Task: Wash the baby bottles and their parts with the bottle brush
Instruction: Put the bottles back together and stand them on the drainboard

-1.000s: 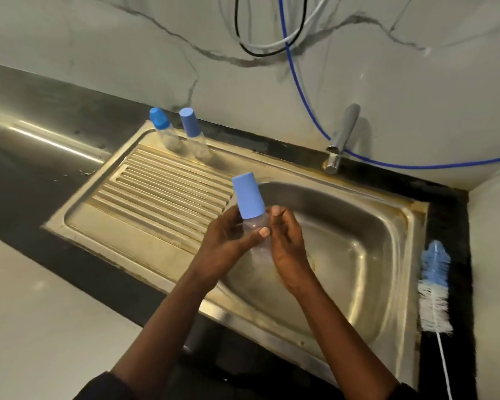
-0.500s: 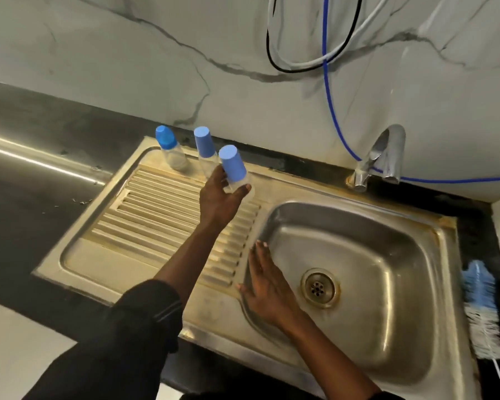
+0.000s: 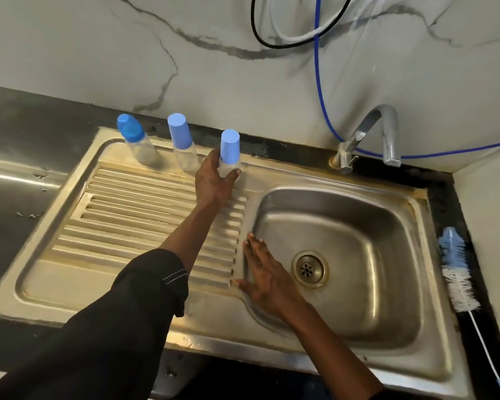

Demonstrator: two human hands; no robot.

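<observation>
Blue-capped bottle (image 3: 229,157) is being gripped upright by the left hand (image 3: 214,183) at the drainboard's (image 3: 127,215) twelve o'clock edge; the right hand (image 3: 267,280) is lying flat and open, nearer the bottle brush (image 3: 456,272) at three o'clock.

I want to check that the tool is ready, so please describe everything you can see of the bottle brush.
The bottle brush lies flat on the dark counter strip, to the right of the steel sink and close to the side wall. Its far end is a blue tuft, followed by white bristles. A thin white stem with a blue end runs toward the near edge of the picture. Only the counter touches it.
</observation>
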